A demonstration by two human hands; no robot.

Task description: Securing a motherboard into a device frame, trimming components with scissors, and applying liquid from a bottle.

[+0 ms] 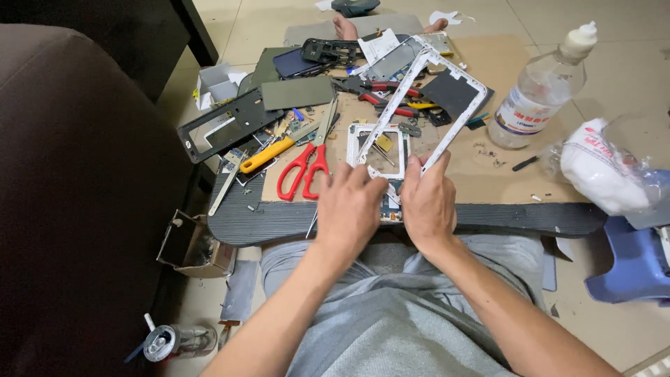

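- A drink can (169, 342) lies on the tiled floor (614, 84) at far left, beside a dark sofa (77, 181); a small open cardboard box (192, 244) sits just off the board's left corner.
- The work surface is a dark ribbed board (279, 222) resting across the person's lap, with a brown cardboard sheet (502, 181) on top.
- Toward the board's left edge: a black device frame (220, 126), a yellow-handled tool (267, 154) and red scissors (305, 169), blades pointing away.
- The left hand (349, 209) is curled, fingertips pinching the near end of a long white tablet frame (433, 105), by the board's near edge.
- A smaller white phone frame (378, 150) lies flat just under that end, partly hidden by both hands.
- The right hand (429, 202) grips the same frame's right rail, fingers closed around it; the frame tilts up and away over the board's middle.
- Red-handled pliers (387, 98) lie behind the frame.
- A clear plastic bottle (541, 87) stands at the cardboard's right edge; a white plastic bag (600, 171) lies further right, over a blue stool (635, 269).
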